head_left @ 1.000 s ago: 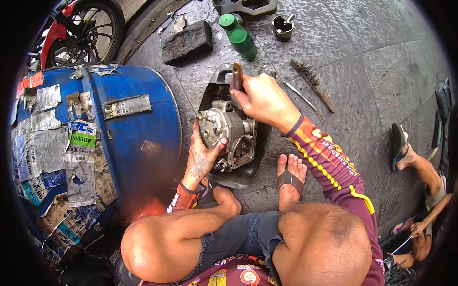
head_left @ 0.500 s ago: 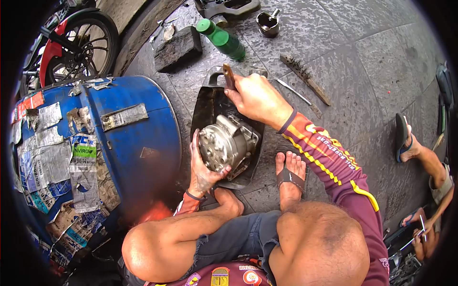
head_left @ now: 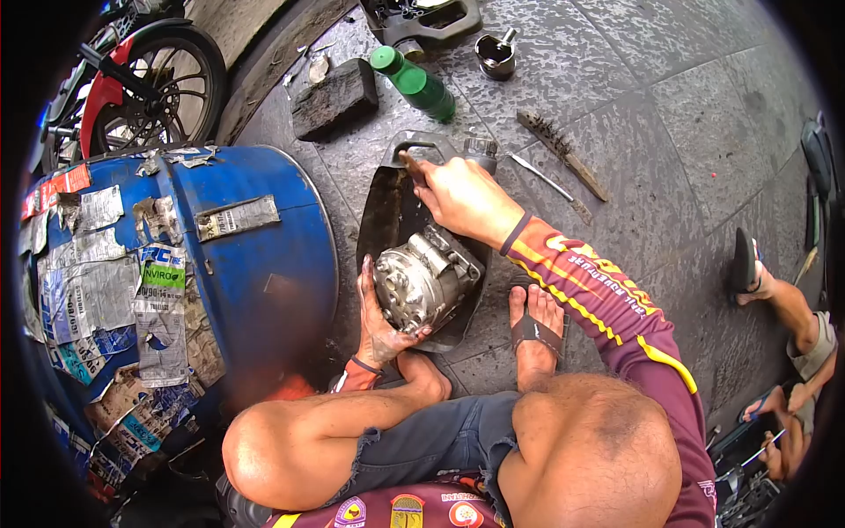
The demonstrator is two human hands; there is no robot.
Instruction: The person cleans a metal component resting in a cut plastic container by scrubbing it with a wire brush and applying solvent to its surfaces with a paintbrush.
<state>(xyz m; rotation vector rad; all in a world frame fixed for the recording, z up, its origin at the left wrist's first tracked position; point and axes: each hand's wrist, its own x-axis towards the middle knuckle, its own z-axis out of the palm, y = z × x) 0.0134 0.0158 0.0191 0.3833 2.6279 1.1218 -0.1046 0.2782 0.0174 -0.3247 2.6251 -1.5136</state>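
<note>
My left hand (head_left: 380,327) is wrapped around the lower left side of a silvery metal engine part (head_left: 415,280), which looks wet and shiny. The part is tilted over a dark plastic jerrycan cut open as a basin (head_left: 384,201). Above it, my right hand (head_left: 468,201) is closed around a tool with a brown wooden handle (head_left: 411,167); its working end is hidden. The can's cap (head_left: 481,150) shows just beyond my right hand. To the right on the floor lie a bristled wooden brush (head_left: 563,155) and a thin metal-shafted tool (head_left: 547,185).
A blue drum (head_left: 299,229) covered with torn labels stands close on the left. Beyond the basin are a dark block (head_left: 336,99), a green bottle (head_left: 415,85) and a metal cup-like part (head_left: 495,58). A motorcycle wheel (head_left: 167,84) is at upper left; another person's leg (head_left: 792,308) at right.
My right hand has moved slightly left and down with the wooden-handled tool, its handle now tilted more to the left. My left hand still holds the engine part. The view has shifted slightly.
</note>
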